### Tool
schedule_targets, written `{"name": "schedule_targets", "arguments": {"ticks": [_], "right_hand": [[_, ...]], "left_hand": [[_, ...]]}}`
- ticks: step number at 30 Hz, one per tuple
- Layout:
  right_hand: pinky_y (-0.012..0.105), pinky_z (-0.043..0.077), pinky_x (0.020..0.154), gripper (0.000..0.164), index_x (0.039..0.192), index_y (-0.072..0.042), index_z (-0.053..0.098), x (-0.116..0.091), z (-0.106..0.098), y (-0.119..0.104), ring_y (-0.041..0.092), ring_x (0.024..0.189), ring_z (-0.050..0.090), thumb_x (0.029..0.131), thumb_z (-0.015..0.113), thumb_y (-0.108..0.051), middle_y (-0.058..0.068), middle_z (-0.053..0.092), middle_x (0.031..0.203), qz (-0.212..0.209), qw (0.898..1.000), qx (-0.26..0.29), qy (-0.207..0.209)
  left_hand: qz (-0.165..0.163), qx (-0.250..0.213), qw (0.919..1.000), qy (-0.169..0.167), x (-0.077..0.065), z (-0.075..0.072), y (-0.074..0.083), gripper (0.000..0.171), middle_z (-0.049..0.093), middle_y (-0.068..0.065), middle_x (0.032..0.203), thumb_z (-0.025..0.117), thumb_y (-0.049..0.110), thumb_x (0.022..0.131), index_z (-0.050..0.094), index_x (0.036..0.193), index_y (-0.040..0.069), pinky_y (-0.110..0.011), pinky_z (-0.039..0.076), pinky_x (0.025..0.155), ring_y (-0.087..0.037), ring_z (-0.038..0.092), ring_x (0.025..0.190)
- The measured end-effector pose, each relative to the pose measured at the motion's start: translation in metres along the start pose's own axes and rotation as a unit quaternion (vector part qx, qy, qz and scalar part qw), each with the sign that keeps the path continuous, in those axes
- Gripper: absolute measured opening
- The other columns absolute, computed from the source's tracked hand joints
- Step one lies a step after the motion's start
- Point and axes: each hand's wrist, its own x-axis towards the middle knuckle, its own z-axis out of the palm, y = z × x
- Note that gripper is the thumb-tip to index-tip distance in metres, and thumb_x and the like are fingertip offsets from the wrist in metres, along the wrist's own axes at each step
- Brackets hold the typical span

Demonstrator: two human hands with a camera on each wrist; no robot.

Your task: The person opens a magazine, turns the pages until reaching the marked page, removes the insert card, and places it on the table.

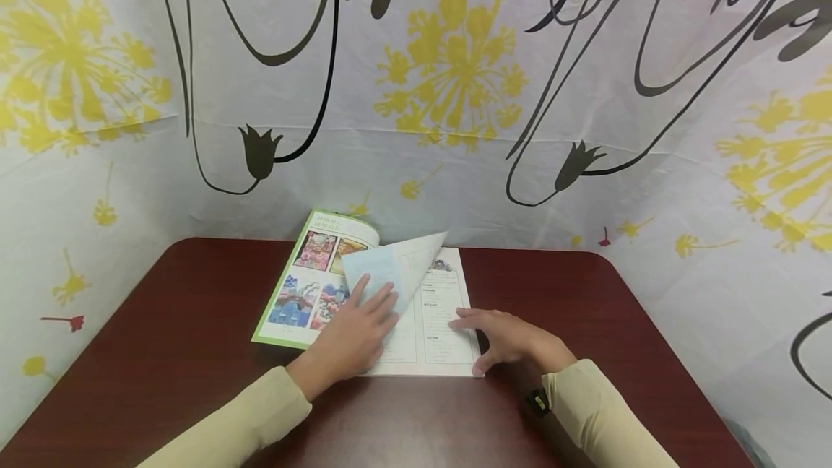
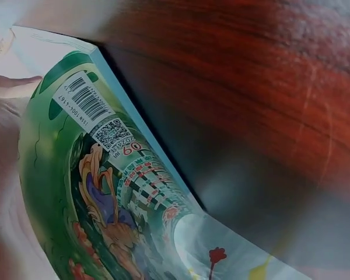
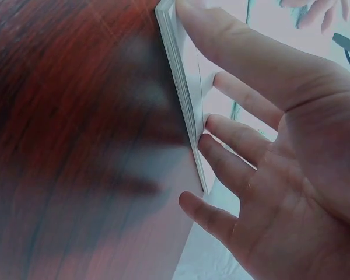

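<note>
An open magazine (image 1: 445, 349) lies on the table, pictures on its left side and printed text on its right. One page (image 1: 373, 263) stands lifted and folded over partway, its corner pointing up and right. My left hand (image 1: 354, 334) lies on that page with fingers extended. In the left wrist view, the magazine's green illustrated cover (image 2: 52, 134) with a barcode curves up beside the hand. At the right edge, my right hand (image 1: 513, 338) has its thumb by the lower corner and its fingers spread over the page; the right wrist view shows the stacked page edges (image 3: 184, 96).
The dark red wooden table (image 1: 195, 323) carries the magazine near its back edge. Behind and at both sides hangs a white cloth (image 1: 448, 186) with yellow and dark plant prints. A dark band (image 1: 538, 402) sits on the right wrist.
</note>
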Motion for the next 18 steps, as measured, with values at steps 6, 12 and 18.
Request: {"name": "schedule_targets", "arguments": {"ticks": [6, 12, 18], "right_hand": [[0.056, 0.036, 0.108, 0.081, 0.139, -0.011, 0.059, 0.0002, 0.001, -0.0009, 0.039, 0.138, 0.041, 0.065, 0.091, -0.022, 0.014, 0.045, 0.152, 0.012, 1.0, 0.007, -0.002], [0.056, 0.035, 0.108, 0.08, 0.139, -0.012, 0.059, 0.0009, 0.0023, -0.0008, 0.039, 0.139, 0.04, 0.066, 0.091, -0.021, 0.014, 0.044, 0.152, 0.017, 1.0, 0.01, -0.004], [0.054, 0.036, 0.108, 0.08, 0.138, -0.012, 0.06, 0.0004, 0.002, -0.0009, 0.038, 0.138, 0.042, 0.065, 0.091, -0.02, 0.014, 0.045, 0.151, 0.017, 1.0, 0.005, -0.003]], "left_hand": [[-0.027, 0.0, 0.9996, 0.007, 0.0008, -0.002, 0.0019, 0.044, 0.057, -0.013, 0.137, 0.069, 0.043, 0.085, 0.065, 0.115, 0.011, -0.059, 0.019, 0.116, -0.031, 0.041, 0.139], [-0.026, 0.004, 0.9996, -0.007, 0.0013, -0.0048, 0.0038, 0.036, 0.056, -0.013, 0.14, 0.066, 0.034, 0.086, 0.069, 0.113, 0.009, -0.054, 0.02, 0.117, -0.032, 0.039, 0.14], [-0.035, 0.018, 0.9985, -0.037, 0.0004, -0.0098, 0.0036, 0.031, 0.058, -0.013, 0.136, 0.066, 0.036, 0.085, 0.074, 0.094, 0.008, -0.063, 0.025, 0.112, -0.033, 0.041, 0.138]]}}
